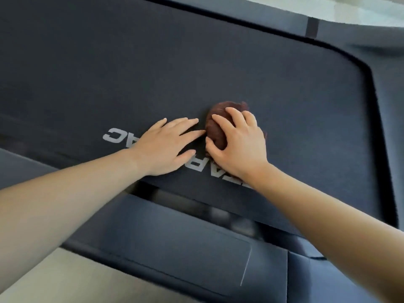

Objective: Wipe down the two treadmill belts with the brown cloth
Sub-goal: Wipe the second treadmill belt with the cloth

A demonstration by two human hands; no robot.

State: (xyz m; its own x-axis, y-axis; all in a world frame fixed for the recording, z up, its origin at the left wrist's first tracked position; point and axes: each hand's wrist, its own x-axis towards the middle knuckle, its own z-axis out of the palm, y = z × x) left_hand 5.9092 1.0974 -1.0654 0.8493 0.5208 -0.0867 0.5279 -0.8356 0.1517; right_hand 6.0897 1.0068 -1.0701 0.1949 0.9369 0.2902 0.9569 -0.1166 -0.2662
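**One belt, two hands, the cloth bunched under the right**

Most of the view is taken up by a dark treadmill belt, which runs from the left border to a rounded end on the right. A thin black gap follows that end and the far edge, and separates the belt from the grey frame that curves round it. The far side rail carries one short black strip. The near side rail is a broad grey panel below the forearms, and the belt's near edge lies just beyond it. Pale floor shows at the lower left.

Wide bare belt lies to the left of the hands and beyond them up to the far edge. To the right, a shorter bare stretch reaches the rounded end. The strip between the hands and the near edge is narrow.

The left hand lies flat on the belt with its fingers straight and slightly spread. Its fingertips point at the cloth and are just beside it; whether they touch it cannot be told.

The right hand is curled over the brown cloth, fingers arched across the top and thumb against the side, and holds it down on the belt.

The cloth is a crumpled ball. It sits closer to the near edge than to the far one, well apart from the rounded end.

Grey lettering is printed upside-down on the belt and is partly covered by both hands.
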